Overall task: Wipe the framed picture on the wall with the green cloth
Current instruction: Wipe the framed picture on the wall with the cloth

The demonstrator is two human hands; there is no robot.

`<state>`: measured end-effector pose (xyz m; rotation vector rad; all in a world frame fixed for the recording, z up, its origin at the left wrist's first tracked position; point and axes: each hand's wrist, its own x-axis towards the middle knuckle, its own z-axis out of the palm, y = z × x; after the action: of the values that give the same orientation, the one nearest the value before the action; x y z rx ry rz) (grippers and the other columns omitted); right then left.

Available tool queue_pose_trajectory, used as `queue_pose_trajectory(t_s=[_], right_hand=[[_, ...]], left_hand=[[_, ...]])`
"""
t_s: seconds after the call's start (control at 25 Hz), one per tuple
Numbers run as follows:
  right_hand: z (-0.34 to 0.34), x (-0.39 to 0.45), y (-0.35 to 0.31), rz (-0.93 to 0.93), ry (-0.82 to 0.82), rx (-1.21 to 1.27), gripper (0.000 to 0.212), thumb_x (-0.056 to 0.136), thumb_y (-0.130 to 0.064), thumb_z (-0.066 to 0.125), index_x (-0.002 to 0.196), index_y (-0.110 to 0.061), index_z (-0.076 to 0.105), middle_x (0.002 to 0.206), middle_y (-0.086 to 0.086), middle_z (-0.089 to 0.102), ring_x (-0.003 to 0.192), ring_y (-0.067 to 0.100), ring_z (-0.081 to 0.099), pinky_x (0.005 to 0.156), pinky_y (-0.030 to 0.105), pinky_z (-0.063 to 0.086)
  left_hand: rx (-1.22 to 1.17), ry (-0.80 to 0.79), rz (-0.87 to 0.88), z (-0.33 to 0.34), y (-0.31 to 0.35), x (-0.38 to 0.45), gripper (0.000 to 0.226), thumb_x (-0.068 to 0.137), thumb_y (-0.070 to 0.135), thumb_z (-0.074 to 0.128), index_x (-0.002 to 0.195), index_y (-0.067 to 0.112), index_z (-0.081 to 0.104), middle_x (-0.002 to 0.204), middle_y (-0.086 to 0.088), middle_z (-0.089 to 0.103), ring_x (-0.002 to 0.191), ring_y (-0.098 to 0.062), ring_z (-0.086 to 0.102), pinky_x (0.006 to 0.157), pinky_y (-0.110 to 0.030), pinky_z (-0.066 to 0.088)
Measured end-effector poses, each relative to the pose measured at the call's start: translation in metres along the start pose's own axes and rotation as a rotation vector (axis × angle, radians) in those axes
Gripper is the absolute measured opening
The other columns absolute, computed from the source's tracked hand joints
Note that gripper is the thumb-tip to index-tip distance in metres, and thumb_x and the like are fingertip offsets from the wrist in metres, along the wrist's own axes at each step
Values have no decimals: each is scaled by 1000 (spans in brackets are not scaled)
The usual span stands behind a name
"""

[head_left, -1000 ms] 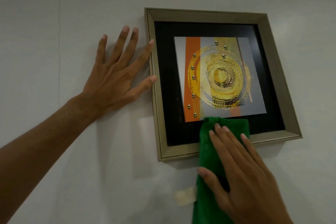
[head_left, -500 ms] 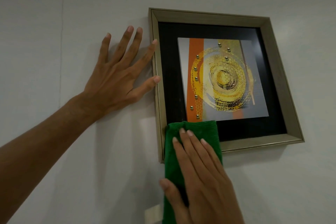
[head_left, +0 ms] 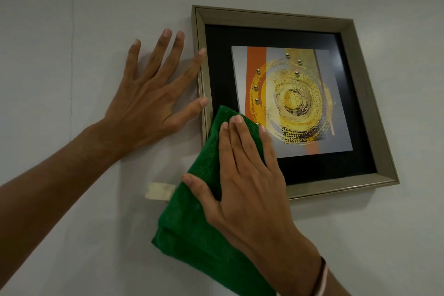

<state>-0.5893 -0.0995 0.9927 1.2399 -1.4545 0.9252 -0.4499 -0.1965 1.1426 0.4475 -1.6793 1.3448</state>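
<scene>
A square picture in a silver-gold frame (head_left: pixel 367 94) hangs on the white wall, with a black mat around an orange, grey and gold circular artwork (head_left: pixel 295 101). My right hand (head_left: pixel 245 175) lies flat on a folded green cloth (head_left: pixel 192 228), pressing it against the picture's lower left corner. The cloth's top edge reaches the artwork's left side, and its lower part hangs over the wall below the frame. My left hand (head_left: pixel 149 101) rests flat on the wall with fingers spread, forefinger and thumb tips touching the frame's left edge.
A small cream patch of tape or adhesive (head_left: pixel 158 191) sticks to the wall just left of the cloth, below the frame. The white wall (head_left: pixel 72 19) stretches bare to the left and above.
My right hand has slid the green cloth left along the bottom of the picture, then up into the lower left corner. My left hand has stayed against the frame's left edge.
</scene>
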Motion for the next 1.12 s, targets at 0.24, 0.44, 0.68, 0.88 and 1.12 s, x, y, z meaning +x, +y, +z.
queue_pose_trajectory(t_s=[0.24, 0.44, 0.68, 0.88, 1.12], right_hand=[[-4, 19, 10, -59, 7, -32, 97, 92, -75, 14, 156, -3, 19, 167, 12, 20, 156, 20, 8, 126, 49, 9], [5, -33, 13, -102, -64, 25, 98, 91, -79, 17, 155, -5, 27, 165, 10, 24, 155, 22, 16, 125, 49, 20], [4, -61, 13, -86, -130, -26, 106, 86, -83, 11, 142, -3, 52, 153, 12, 47, 143, 27, 43, 115, 49, 34], [-3, -69, 34, -32, -157, -66, 101, 89, -80, 17, 139, -1, 54, 149, 14, 51, 140, 30, 46, 112, 49, 26], [-18, -75, 96, 196, -206, -84, 104, 85, -83, 4, 153, -9, 32, 162, 7, 28, 152, 20, 20, 126, 45, 12]], left_hand=[[18, 12, -6, 1, 1, -1, 85, 92, 73, 6, 163, 25, 4, 173, -17, 1, 160, -34, -1, 125, -68, 7], [8, -5, -5, -2, 2, 0, 85, 93, 70, 12, 163, 23, 3, 173, -18, -1, 160, -35, -2, 125, -67, 7], [-3, -12, -10, -3, 3, 0, 85, 92, 70, 12, 163, 23, 3, 172, -18, -1, 160, -34, -3, 125, -67, 5], [-13, -13, -8, -3, 2, 0, 86, 92, 70, 12, 163, 23, 2, 173, -16, -2, 160, -34, -3, 125, -67, 4], [-13, -24, -13, -2, 2, 0, 86, 92, 70, 11, 163, 24, 0, 173, -15, -4, 160, -33, -5, 125, -67, 4]])
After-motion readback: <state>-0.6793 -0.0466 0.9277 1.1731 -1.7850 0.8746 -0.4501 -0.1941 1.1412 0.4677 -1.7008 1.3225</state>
